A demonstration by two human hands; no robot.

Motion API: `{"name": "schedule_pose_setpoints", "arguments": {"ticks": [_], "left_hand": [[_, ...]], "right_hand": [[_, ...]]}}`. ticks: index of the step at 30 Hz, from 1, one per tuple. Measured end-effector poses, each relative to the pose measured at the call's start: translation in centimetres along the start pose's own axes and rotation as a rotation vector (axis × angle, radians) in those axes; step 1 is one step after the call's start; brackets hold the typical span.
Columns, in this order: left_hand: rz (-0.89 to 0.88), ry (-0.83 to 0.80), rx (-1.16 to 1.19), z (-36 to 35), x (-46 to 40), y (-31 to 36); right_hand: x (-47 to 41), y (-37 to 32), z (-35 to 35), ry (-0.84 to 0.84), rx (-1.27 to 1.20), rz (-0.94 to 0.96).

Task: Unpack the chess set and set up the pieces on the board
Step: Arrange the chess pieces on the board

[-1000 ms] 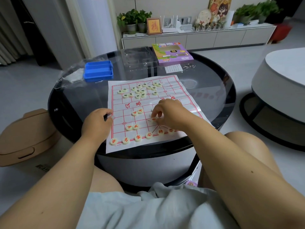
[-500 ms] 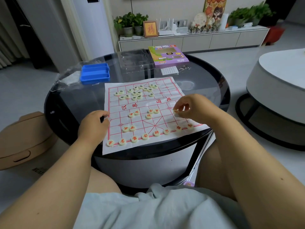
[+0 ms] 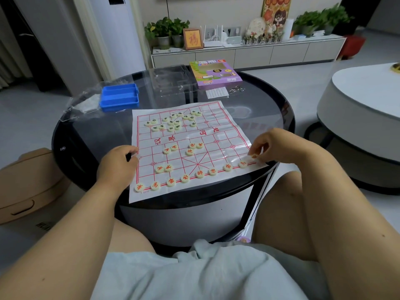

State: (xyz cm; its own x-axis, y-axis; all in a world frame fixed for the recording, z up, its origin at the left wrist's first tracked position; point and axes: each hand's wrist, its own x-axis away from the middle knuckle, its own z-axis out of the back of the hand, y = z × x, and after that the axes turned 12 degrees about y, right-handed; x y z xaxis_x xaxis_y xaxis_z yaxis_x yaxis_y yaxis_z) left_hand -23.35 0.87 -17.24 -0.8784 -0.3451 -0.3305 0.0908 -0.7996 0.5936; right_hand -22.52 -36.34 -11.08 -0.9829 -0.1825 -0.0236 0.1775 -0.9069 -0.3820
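Now the right hand has swung from mid-board to the near right corner of the board, pinching a red piece just above the last back-rank point; left hand, fingers curled, pins the board's edge

Round glass table under board sheet, blue tray, purple box.

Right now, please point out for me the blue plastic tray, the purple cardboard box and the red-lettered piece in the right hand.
Blue plastic tray (image 3: pixel 119 97): head view, middle of its ridged top.
Purple cardboard box (image 3: pixel 215 75): head view, centre of the printed face.
Red-lettered piece (image 3: pixel 253 156): head view, its visible face below the fingertips of the right hand (image 3: pixel 271 146).
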Motion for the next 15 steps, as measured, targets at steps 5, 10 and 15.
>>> {"name": "schedule_pose_setpoints", "arguments": {"ticks": [5,10,15], "left_hand": [[0.005,0.005,-0.001,0.0,0.0,0.0],[0.012,0.001,0.008,0.0,0.1,0.1],[0.011,0.012,0.000,0.1,0.2,0.4]], "right_hand": [[0.1,0.2,-0.2,-0.045,-0.006,-0.020],[0.2,-0.1,-0.3,-0.062,-0.002,-0.005],[-0.5,-1.7,-0.2,0.092,-0.040,0.048]]}}
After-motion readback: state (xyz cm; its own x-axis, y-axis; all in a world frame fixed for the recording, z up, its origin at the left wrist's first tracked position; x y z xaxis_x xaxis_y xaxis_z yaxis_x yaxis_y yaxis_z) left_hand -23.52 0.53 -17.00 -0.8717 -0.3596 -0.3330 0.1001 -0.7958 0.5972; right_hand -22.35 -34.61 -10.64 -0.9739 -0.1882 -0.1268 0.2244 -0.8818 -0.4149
